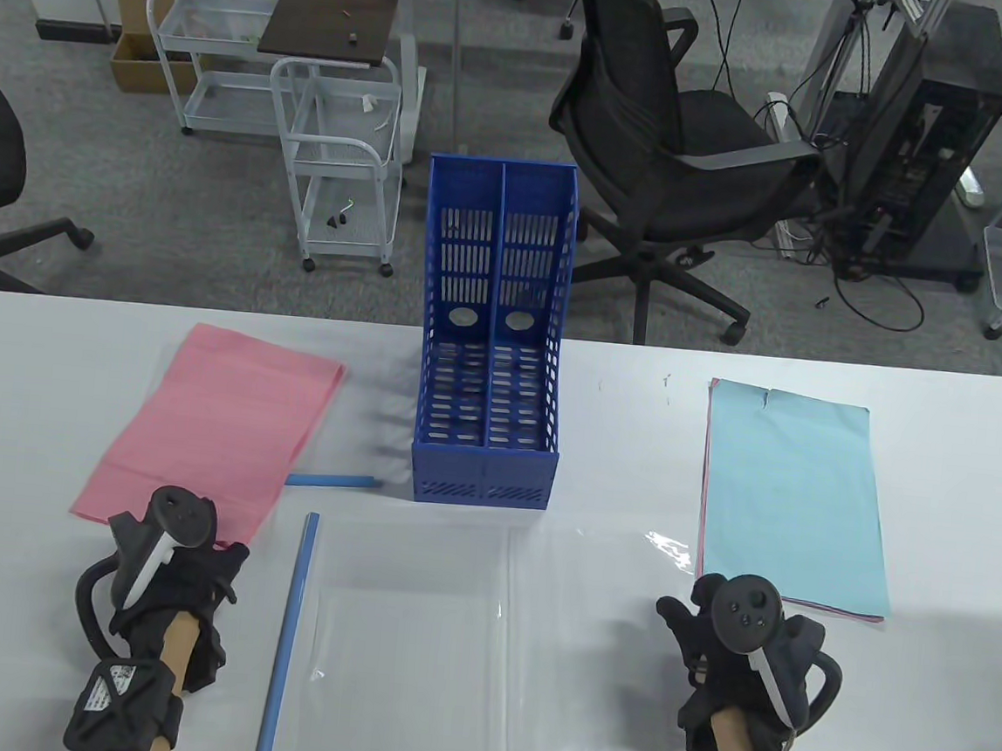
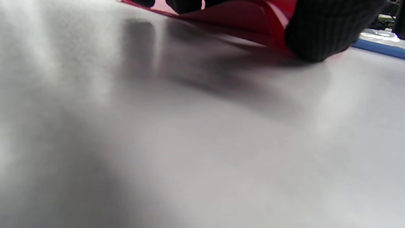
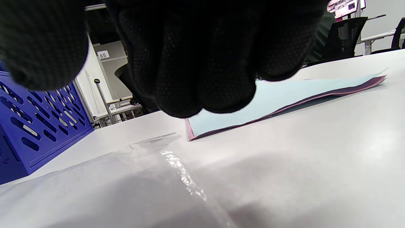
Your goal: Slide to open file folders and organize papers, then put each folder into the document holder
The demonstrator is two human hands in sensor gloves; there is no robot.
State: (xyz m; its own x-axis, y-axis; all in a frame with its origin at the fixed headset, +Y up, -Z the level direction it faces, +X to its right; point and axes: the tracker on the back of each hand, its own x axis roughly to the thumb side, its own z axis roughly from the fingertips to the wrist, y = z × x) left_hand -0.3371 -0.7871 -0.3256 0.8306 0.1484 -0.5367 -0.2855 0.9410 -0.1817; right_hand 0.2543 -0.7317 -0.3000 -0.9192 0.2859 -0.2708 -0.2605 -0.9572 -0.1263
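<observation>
On the left side of the white table, a sheet of pink paper lies flat with its long axis running from near-left to far-right. The left hand sits at its near edge. The left wrist view shows gloved fingers pressed onto the paper where the edge lifts a little, though whether they pinch it or only press I cannot tell.

A short blue slide bar lies loose just right of the pink sheet. Nearer, a long blue slide bar runs near to far along the left edge of a clear folder, which lies opened flat between the two hands, its long axis also near to far. The blue document holder stands upright just beyond the folder, at the middle of the table, its two slots open toward the near side.

The right hand hovers over the folder's right part, fingers curled loosely and holding nothing. Light blue papers lie just beyond it, slightly right.

To my eye the next move is carrying pink paper rightward onto the open folder. The left hand is clearly nearer for that.
</observation>
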